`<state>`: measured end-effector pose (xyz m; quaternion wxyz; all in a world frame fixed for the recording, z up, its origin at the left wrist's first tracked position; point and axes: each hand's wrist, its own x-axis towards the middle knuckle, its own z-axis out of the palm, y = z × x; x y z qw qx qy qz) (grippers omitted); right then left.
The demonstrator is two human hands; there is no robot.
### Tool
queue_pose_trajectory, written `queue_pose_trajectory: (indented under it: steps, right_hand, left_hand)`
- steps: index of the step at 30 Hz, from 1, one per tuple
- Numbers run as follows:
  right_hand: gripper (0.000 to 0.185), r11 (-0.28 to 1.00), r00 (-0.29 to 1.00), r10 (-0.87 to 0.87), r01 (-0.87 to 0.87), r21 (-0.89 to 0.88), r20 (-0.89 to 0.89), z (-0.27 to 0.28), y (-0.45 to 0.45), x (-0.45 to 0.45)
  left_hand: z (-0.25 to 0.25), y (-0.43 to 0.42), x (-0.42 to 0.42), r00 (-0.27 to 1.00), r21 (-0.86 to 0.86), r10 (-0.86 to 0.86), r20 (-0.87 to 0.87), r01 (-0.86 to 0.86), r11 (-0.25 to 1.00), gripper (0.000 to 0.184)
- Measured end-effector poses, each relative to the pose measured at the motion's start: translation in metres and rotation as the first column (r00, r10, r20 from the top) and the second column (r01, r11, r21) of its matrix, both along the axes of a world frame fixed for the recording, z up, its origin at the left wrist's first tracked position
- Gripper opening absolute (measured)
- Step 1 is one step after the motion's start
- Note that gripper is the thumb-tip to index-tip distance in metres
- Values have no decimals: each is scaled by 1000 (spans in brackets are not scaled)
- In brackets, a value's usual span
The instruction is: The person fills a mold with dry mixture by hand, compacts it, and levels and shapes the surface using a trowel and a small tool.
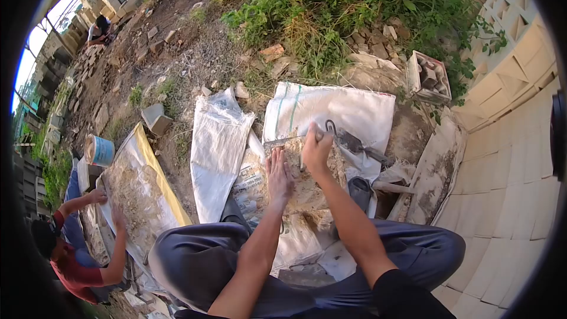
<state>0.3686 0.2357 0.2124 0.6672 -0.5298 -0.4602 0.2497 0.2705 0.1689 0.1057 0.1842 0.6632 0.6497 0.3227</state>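
My left hand (pixel 279 175) lies palm down with its fingers stretched out on a sandy, dust-covered piece (pixel 301 186) between my knees. To its right, my right hand (pixel 317 150) is closed around a small tool handle (pixel 319 136), whose lower end is hidden by the hand. A dark metal hook (pixel 330 126) shows just beside that fist. Under and behind the work lies a white sack (pixel 336 109) with green stripes. A dirty trowel (pixel 349 142) rests on the sack, right of my right hand.
A co-worker in a red shirt (pixel 80 272) crouches at the left, hands over a sandy sheet (pixel 139 195). A white bucket (pixel 100 150), a hammer (pixel 393 187), a box of rubble (pixel 429 77) and stacked blocks (pixel 496 189) stand around. Another person (pixel 99 31) sits far back left.
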Motion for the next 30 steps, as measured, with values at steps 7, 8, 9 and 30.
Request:
queue_pose_trajectory:
  steps: [7,8,9,30]
  right_hand:
    - [43,985,956,142,-161,-57,-255,29,16,6]
    - [43,984,957,135,-159,-77,-255,50,13,6]
    - [44,987,958,103,-132,-89,-269,76,11,5]
    - [45,995,965,2,-28,-96,-262,24,15,13]
  left_hand:
    - [-11,3,5,968,36,13,-251,-4,999,47]
    - [-9,-1,6,969,16,6,-248,-2,1000,47]
    - [-7,0,7,970,19,8,-241,-4,1000,47]
    - [0,1,5,976,4,-131,-173,134,991,43]
